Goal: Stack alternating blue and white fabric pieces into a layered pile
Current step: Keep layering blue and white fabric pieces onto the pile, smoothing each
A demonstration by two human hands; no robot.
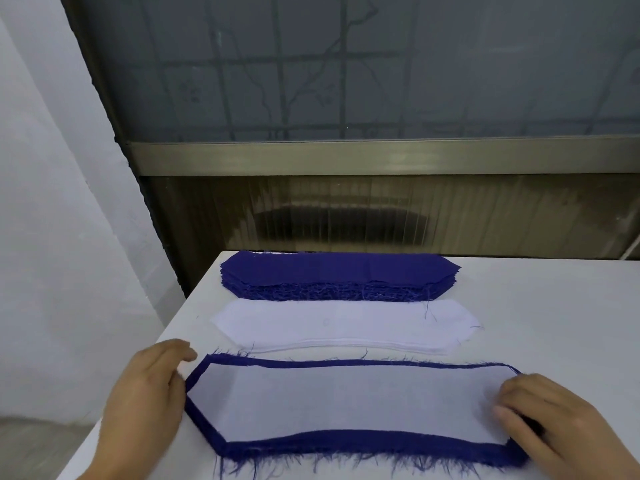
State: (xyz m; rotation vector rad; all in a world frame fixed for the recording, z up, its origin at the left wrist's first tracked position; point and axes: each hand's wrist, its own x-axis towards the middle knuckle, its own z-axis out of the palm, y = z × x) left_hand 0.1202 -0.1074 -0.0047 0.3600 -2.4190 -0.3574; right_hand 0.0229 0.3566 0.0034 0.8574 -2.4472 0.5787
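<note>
Both my hands sit at the ends of the layered pile (353, 407) — white piece on top, blue edging showing round it.
Left hand (145, 400) touches the left end, fingers relaxed; right hand (557, 420) presses flat on the right end. Beyond lie the white stack (343, 327) and blue stack (339, 275) on the table (554, 306).

Three across the tabletop (536, 306), near to far: layered pile (360, 407) nearest, between left hand (145, 393) and right hand (554, 424); thin stack (343, 327) behind; thick stack (339, 277) farthest.
</note>
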